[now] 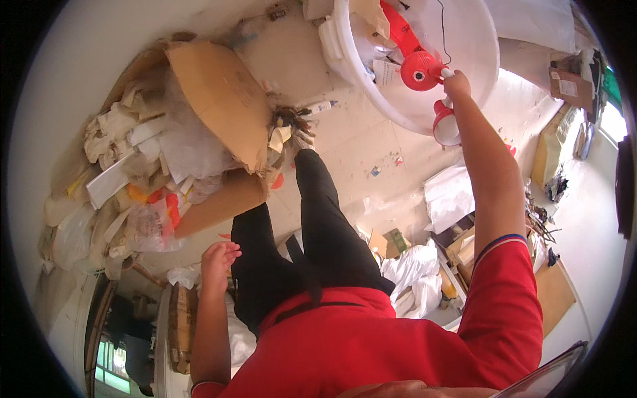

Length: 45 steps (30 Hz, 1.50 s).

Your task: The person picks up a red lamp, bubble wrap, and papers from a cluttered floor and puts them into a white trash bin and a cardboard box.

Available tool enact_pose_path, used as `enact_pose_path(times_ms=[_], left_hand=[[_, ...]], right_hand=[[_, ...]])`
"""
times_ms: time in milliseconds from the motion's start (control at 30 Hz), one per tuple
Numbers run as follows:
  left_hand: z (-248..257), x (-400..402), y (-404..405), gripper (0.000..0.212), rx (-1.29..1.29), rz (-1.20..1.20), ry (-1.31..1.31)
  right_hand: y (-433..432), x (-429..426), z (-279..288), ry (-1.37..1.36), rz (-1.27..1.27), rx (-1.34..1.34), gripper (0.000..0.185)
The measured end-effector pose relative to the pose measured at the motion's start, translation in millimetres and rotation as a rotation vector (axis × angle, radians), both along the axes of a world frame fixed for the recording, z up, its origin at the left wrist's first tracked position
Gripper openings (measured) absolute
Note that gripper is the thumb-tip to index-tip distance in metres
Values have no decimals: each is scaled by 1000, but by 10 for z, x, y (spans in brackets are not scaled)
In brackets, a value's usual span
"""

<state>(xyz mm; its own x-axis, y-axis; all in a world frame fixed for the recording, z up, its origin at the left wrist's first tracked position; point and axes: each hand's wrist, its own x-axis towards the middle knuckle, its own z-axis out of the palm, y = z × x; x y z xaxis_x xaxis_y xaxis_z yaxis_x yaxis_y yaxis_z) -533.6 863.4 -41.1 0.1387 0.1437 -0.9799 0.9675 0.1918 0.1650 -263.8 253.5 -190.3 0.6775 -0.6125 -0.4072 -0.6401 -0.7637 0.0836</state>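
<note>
My right hand [457,85] is closed around the white shaft of a red and white plastic object [446,124] with a cup-like end, at the upper right. The hand is over the near right part of a large white round tub [363,87]. Right beside it, a red round plastic piece [422,71] with a red strap-like part lies against or in the tub; whether it is joined to the held object I cannot tell. Papers and a black wire also show in the tub. My left hand [219,258] hangs near my thigh at the lower left, fingers loosely bent, holding nothing.
A big open cardboard box [219,94] spills paper and plastic bags on the left. A white tube [321,106] lies on the floor beyond my foot. White bags [415,273], cardboard and scraps are heaped at the right. A white sheet [449,196] lies below the tub.
</note>
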Motion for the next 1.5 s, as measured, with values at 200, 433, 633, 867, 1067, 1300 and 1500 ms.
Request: enact_pose_path(times_ms=[200, 433, 633, 867, 1067, 1300, 1500], left_hand=[[-142, -53, -151, 20, -23, -54, 59], [-306, -163, -208, 22, -78, -51, -20], [-334, -266, -339, 22, -59, -68, 30], [-473, -478, -181, 22, -56, -55, 34], [-455, -476, -127, 23, -17, -47, 32], [-515, -628, 131, 23, 24, 11, 36], [-615, -825, 432, 21, 52, 122, -61]], right_hand=[[-261, 176, -370, 479, -59, 101, 29], [-677, 262, -614, 758, 608, 153, 27], [198, 328, -237, 739, 120, 287, 32], [-672, 176, -1207, 725, 1304, 124, 28], [-154, -165, -984, 250, 489, 306, 28], [108, -323, -761, 429, 710, 133, 27], [1056, -416, -82, -33, 272, 234, 30]])
